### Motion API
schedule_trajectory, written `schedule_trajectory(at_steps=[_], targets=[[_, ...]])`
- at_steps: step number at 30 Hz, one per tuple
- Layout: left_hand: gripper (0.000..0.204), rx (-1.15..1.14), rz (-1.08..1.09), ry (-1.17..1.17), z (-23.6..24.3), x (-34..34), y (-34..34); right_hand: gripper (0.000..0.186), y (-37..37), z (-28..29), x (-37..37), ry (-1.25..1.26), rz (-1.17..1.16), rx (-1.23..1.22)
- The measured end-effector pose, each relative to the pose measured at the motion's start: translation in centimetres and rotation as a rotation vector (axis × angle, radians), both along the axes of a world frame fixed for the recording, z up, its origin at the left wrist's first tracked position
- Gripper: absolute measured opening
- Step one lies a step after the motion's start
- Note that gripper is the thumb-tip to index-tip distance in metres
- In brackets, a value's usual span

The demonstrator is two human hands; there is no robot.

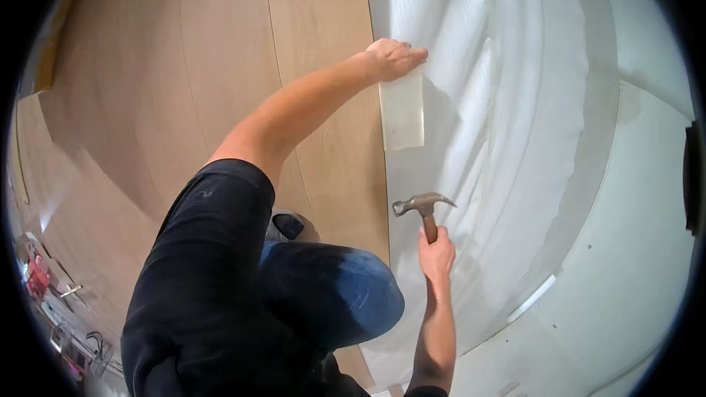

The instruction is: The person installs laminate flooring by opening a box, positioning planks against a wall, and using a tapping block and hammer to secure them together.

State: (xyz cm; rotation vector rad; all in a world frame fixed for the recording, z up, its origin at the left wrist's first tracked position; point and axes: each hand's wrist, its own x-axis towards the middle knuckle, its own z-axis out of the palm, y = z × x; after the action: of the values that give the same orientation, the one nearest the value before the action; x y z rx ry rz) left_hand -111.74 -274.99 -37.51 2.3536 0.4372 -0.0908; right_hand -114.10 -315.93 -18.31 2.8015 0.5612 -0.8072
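A pale, translucent rectangular tapping block (403,119) lies along the right edge of a wood floor plank (334,125). At the block's far end my left hand (398,57) is closed on it, the arm stretched out over the planks. Lower down, my right hand (437,251) grips the wooden handle of a claw hammer (424,204). The hammer's head is up, with its striking face to the left and its claw to the right. It is apart from the block, over the white sheet.
White wrinkled underlay (529,110) covers the floor to the right, up to a grey strip (597,103) and a pale wall (640,198). A small white strip (531,299) lies near the wall. Laid planks (140,95) extend left. Tools and a red object (35,273) sit lower left.
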Motion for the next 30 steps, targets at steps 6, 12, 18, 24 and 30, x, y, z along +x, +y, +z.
schedule_trajectory(at_steps=[6, 12, 18, 24, 30], targets=[[0.038, 0.081, -0.068, -0.109, -2.5, -4.0, 0.7, 0.036, 3.2, -1.9, 6.8, -0.179, 0.050, 0.170], [0.038, 0.090, -0.172, -0.047, 0.0, -4.7, 0.0, 0.038, 9.9, -7.7, 11.2, -0.293, 0.015, 0.121], [0.036, 0.103, -0.172, -0.042, 0.3, -7.3, -0.2, 0.040, 15.0, -3.8, 9.5, -0.147, 0.239, -0.048], [0.037, 0.060, -0.192, 0.017, -0.4, -5.0, -0.1, 0.036, 12.6, -9.3, 14.7, -0.283, 0.112, 0.097], [0.037, 0.054, -0.181, 0.029, -1.4, -4.6, -0.1, 0.032, 16.1, -6.7, 13.6, -0.118, 0.370, -0.192]])
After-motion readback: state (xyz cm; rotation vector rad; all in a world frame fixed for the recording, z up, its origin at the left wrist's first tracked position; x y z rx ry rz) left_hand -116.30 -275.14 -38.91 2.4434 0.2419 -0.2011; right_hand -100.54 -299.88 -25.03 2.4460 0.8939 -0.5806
